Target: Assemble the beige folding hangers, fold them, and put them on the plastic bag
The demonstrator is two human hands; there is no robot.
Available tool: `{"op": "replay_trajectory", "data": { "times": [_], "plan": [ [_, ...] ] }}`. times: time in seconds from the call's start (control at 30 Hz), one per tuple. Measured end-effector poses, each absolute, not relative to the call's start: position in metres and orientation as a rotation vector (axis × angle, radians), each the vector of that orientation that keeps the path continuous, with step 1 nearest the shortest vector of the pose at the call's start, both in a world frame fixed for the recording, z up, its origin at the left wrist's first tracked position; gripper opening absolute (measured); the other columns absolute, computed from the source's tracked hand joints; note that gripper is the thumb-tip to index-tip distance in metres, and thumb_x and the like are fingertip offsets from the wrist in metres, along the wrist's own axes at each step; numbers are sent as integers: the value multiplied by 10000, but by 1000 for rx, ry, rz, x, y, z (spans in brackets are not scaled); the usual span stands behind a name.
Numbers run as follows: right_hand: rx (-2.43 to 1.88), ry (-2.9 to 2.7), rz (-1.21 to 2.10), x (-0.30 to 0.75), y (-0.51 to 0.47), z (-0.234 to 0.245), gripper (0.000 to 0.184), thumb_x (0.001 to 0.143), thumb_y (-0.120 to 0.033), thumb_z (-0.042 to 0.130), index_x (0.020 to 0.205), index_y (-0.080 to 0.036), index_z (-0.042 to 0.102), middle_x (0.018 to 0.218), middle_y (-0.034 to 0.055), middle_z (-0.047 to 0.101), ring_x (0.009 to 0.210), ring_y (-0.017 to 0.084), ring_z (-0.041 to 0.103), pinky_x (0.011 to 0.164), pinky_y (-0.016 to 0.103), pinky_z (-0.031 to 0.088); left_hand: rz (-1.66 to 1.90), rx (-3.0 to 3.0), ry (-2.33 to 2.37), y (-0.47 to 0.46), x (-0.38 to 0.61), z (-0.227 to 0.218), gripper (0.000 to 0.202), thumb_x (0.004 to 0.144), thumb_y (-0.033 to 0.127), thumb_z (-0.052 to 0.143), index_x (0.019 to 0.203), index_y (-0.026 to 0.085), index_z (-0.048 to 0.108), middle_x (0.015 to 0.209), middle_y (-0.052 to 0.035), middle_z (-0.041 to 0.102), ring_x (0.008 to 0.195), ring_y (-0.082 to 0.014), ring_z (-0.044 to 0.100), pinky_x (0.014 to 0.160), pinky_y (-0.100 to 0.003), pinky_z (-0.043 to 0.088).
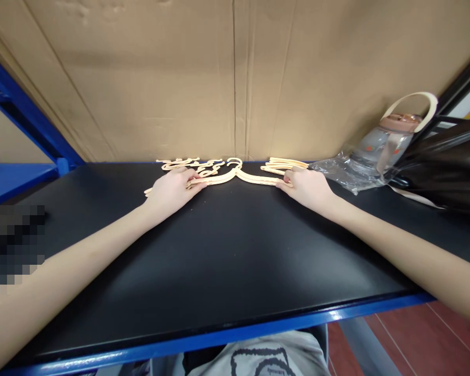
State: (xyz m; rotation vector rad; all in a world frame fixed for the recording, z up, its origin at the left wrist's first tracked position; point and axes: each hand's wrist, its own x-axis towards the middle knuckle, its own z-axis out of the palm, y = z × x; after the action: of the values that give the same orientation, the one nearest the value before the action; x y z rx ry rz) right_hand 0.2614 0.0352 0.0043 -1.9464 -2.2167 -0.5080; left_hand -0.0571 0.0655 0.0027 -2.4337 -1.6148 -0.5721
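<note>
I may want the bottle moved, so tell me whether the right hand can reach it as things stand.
Probably yes, if it lets go first: the right hand holds a hanger arm. Crumpled clear plastic lies low beside the bottle, but the raised handle looks unobstructed.

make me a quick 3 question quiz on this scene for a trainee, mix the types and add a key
1. Multiple choice: what do the left hand and the right hand grip at opposite ends?
a) a crumpled clear plastic wrapper
b) at least one cream, curved, hook-topped hanger
c) a white paper cup

2. True or false: the clear bottle with a cream loop handle is nearer the right hand than the left hand.

3. Fill in the material: behind the flat black tabletop stands a tall brown ____ panel.

Key: 1. b; 2. true; 3. cardboard
</note>
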Motion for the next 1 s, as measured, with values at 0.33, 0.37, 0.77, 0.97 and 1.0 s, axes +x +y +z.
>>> {"op": "replay_trajectory", "data": {
  "times": [0.33, 0.37, 0.77, 0.97, 1.0],
  "plan": [
    [-1933, -2291, -631, 256, 33, 2, 370, 971, -388, 391, 1003, -147, 669, 990, 146, 695, 835, 260, 668, 546, 299, 329, -487, -2400, -1654, 62, -52, 4, 321, 901, 449, 466, 944, 185, 643, 1038, -89, 669, 989, -265, 616, 762, -326, 481],
    [-1924, -2301, -642, 257, 34, 1, 373, 973, -387, 384, 1014, -146, 666, 997, 148, 695, 842, 260, 667, 548, 300, 331, -485, -2397, -1651, 61, -50, 5, 319, 903, 440, 463, 965, 185, 645, 1060, -91, 663, 1014, -268, 610, 781, -333, 485],
    [-1756, -2157, -646, 283, 54, 3, 500, 978, -486, 339, 964, -128, 687, 939, 151, 691, 924, 278, 596, 760, 352, 380, -641, -2613, -1464, 75, -61, 4, 577, 970, 454, 179, 1101, 130, 638, 1178, -131, 633, 1176, -266, 518, 1050, -429, 361],
    [-1738, -2210, -575, 294, 66, -5, 488, 988, -456, 313, 984, -147, 691, 989, 139, 666, 962, 271, 569, 828, 370, 366, -491, -2636, -1493, 78, -61, -1, 606, 958, 450, 171, 1196, 108, 612, 1289, -144, 606, 1261, -288, 473, 1083, -453, 331],
    [-1717, -2222, -560, 294, 66, -6, 489, 989, -458, 312, 981, -150, 692, 992, 135, 665, 967, 268, 568, 840, 371, 366, -476, -2623, -1508, 78, -60, 0, 609, 956, 453, 171, 1194, 110, 614, 1294, -144, 604, 1262, -294, 475, 1078, -458, 338]
  ]
}}
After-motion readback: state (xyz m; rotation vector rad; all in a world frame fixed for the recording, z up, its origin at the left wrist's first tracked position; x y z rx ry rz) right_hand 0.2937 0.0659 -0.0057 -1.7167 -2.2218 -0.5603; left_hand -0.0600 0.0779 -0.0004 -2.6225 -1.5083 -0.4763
